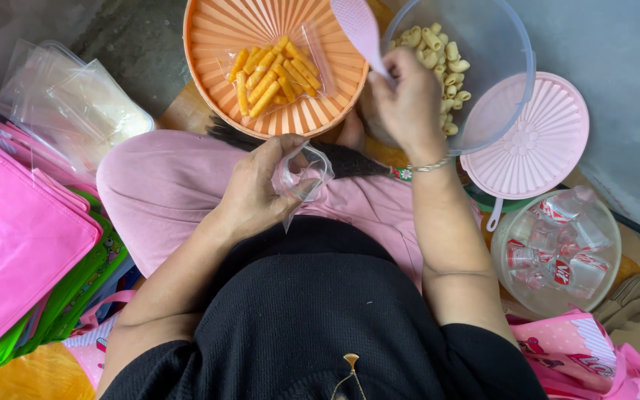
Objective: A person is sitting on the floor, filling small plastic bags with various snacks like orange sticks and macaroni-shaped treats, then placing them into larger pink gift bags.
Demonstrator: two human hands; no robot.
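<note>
**Right hand on the scoop, left hand on the open bag**

Our right hand (403, 100) is closed around the handle of a pink scoop (359, 30), whose long axis runs up toward eleven o'clock, over the rim of the clear bowl (516, 67) of pasta shells (438, 59). Our left hand (257, 189) pinches a small clear bag (301, 176) with fingers curled, its mouth open. The bag lies at about seven o'clock from the right hand, near it, over the pink lap. The orange basket (216, 37) sits at twelve o'clock from the bag.
</note>
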